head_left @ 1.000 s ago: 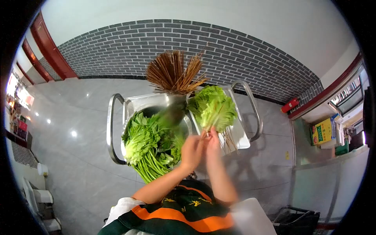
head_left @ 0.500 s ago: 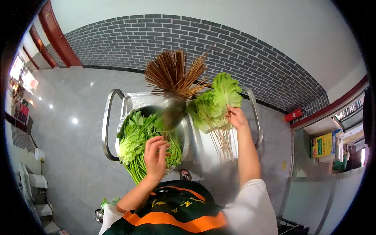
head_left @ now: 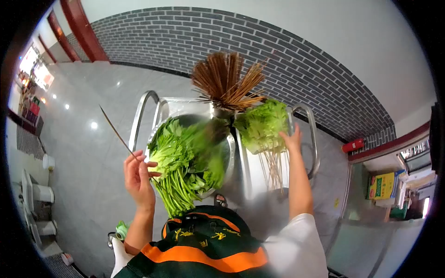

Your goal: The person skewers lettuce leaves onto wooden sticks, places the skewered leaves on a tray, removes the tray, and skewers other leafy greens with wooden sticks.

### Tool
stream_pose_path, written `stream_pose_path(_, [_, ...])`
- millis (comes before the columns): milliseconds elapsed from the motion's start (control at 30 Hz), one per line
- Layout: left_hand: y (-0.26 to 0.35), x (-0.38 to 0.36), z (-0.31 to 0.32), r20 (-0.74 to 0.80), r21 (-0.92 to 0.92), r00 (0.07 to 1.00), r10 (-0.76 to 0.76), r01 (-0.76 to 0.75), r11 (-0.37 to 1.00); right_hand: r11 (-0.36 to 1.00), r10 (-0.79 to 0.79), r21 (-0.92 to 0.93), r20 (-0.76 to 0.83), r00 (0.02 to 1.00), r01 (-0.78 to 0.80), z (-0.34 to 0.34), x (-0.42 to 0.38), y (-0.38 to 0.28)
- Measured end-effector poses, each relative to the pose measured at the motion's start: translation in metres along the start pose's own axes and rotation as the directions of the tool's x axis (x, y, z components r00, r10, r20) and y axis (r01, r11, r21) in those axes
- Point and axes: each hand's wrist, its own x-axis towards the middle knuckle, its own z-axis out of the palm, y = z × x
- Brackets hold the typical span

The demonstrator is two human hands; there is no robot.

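My left hand [head_left: 140,178] is closed on a thin wooden skewer [head_left: 116,132], which points up and left beside a large metal bowl [head_left: 230,150]. Leafy greens with long stalks [head_left: 174,171] fill the bowl and hang over its near rim. My right hand [head_left: 293,138] has its fingers spread at the right edge of skewered lettuce leaves [head_left: 264,123]. Bare skewer ends [head_left: 272,167] stick out from the lettuce toward me, over a metal tray [head_left: 248,171]. Behind the bowl and tray, many brown skewers [head_left: 225,78] stand fanned out in a container.
Metal cart handles rise at the left [head_left: 139,118] and right [head_left: 315,139]. A grey brick wall [head_left: 296,65] runs behind. At the right are a red fire extinguisher [head_left: 353,145] and a yellow box [head_left: 384,185]. Grey floor tiles surround the cart.
My left hand has moved left from over the greens and now has a skewer in it. My right hand has let go of the lettuce leaf, which lies lower with the others.
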Motion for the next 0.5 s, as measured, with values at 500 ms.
stream_pose_path(500, [-0.045,0.001,-0.087,-0.166,0.354,0.985,0.047,0.015,0.935,0.741,-0.4,-0.389,0.4,0.825,0.548,0.035,-0.023,-0.053])
